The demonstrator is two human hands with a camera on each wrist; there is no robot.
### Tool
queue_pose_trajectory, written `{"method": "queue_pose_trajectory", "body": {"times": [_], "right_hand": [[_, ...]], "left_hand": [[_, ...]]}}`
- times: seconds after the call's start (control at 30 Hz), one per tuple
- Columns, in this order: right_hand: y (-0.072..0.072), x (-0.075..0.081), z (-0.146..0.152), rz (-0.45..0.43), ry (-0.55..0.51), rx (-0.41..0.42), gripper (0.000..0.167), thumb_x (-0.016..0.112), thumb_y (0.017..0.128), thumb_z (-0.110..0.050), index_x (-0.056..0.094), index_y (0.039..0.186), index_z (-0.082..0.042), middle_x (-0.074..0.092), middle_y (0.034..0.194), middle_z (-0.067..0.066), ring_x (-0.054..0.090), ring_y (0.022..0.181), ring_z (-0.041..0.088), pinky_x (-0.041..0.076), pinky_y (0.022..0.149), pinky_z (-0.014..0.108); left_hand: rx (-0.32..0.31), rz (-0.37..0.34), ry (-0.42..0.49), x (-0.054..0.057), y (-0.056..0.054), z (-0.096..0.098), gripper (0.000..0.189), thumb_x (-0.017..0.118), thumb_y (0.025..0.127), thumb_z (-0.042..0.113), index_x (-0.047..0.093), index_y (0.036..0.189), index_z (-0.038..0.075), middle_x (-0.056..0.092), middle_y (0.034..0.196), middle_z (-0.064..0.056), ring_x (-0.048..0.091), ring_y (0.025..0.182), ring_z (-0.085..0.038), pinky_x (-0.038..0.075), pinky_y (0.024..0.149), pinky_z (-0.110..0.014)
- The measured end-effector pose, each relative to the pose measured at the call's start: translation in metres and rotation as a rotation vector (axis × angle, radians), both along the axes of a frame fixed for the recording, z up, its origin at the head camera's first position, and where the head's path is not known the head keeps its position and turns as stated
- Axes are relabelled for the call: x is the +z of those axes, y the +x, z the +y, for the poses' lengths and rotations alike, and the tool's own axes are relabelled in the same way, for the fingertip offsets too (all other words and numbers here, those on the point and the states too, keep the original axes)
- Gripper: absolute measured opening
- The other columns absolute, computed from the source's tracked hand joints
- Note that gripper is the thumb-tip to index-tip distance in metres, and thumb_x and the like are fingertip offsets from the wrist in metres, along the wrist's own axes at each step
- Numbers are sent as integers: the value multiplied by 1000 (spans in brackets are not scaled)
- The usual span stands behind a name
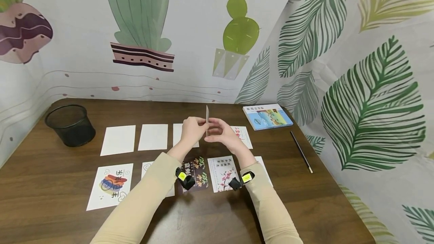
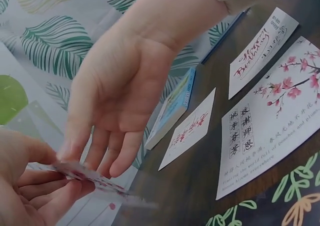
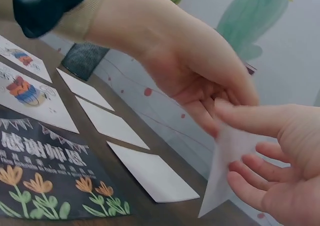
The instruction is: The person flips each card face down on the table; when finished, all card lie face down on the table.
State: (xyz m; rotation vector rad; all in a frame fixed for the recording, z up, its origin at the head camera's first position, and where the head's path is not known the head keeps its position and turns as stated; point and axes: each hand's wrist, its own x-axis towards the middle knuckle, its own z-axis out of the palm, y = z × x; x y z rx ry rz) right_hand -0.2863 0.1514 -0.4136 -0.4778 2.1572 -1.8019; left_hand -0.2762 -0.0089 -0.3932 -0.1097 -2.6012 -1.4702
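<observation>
Over the back row of cards, both hands hold one thin card [image 1: 207, 113] upright, seen nearly edge-on in the head view. My left hand [image 1: 192, 130] pinches it from the left, and its fingers [image 2: 42, 188] show at the lower left of the left wrist view. From the other side my right hand [image 1: 223, 134] holds the card between thumb and fingers. A pale blank side of the card [image 3: 220, 178] faces the right wrist camera; printed red marks show on its other side in the left wrist view.
White cards [image 1: 118, 140] lie face down in the back row, with a red-lettered card [image 1: 242, 135] at its right end. Printed cards [image 1: 110, 186] form the front row. A black mesh pen holder [image 1: 70, 125] stands left; a blue book [image 1: 268, 116] and pencil [image 1: 301, 151] lie right.
</observation>
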Motion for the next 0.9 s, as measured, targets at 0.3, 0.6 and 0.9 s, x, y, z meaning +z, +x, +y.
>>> {"method": "queue_pose_trajectory", "body": {"times": [0.3,0.6,0.9], "right_hand": [[-8,-8,10,-5,51,-131,57,65,90,-3,43,142,1,51,137,24,55,123,38,46,105,42],[-19,-24,20,-77,10,-347,43,56,97,-5,47,137,10,56,129,29,63,101,19,50,102,42],[-24,-29,24,-127,70,-377,34,58,96,-4,53,127,9,61,105,11,59,84,10,56,81,26]], "left_hand": [[45,-5,59,-9,-1,-1,27,62,89,12,73,108,-4,74,100,-19,70,88,-30,57,75,-39],[32,-38,112,-28,-1,-2,32,59,95,13,67,117,-8,71,110,-23,67,102,-33,55,88,-43],[-6,-126,135,-41,-4,-4,34,58,97,15,64,121,-8,68,117,-23,64,110,-34,53,93,-43]]}}
